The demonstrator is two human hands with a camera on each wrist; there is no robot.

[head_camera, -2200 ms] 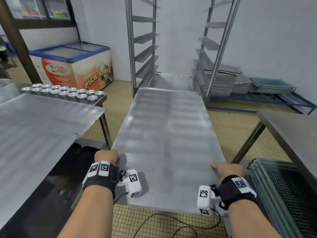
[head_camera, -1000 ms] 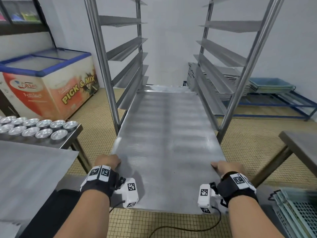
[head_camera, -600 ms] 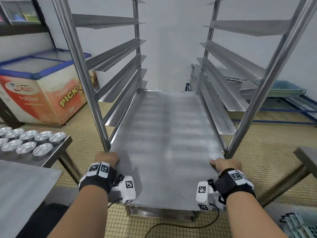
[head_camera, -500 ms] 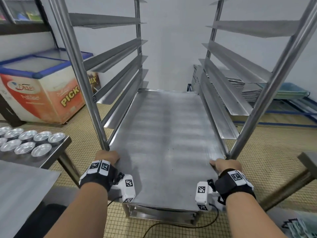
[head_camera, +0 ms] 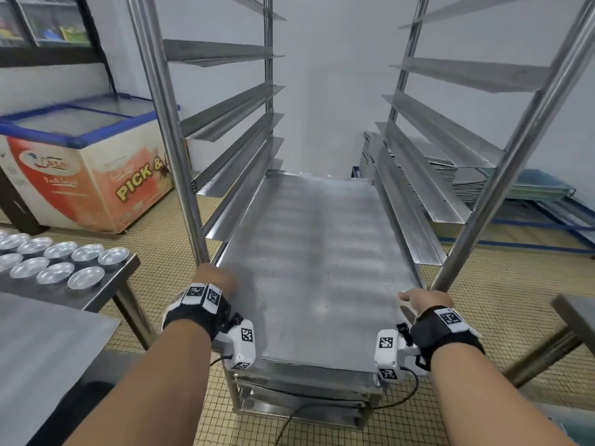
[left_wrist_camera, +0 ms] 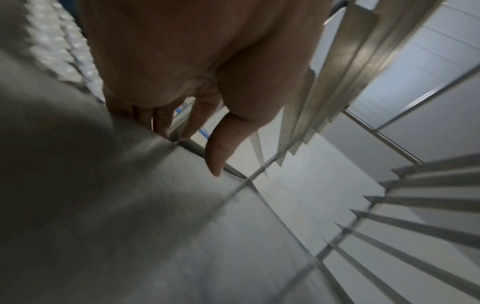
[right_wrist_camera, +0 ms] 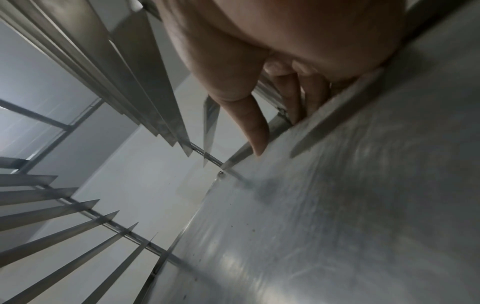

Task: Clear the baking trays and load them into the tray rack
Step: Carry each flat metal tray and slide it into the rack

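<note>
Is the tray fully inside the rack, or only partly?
Partly: the tray still juts out in front of the rack posts, both hands gripping its sides.

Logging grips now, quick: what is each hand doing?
Left hand: grips the left edge of the baking tray.
Right hand: grips the tray's right edge.

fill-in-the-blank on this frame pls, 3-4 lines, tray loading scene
1. The baking tray is gripped along its long edges by ____ hands.
2. The left hand and the right hand are sliding the tray into the metal tray ____.
3. The small round tins sit on a steel table to the person's ____.
4. The freezer by the wall carries the printed word ____.

Missing words: both; rack; left; PICK
</note>
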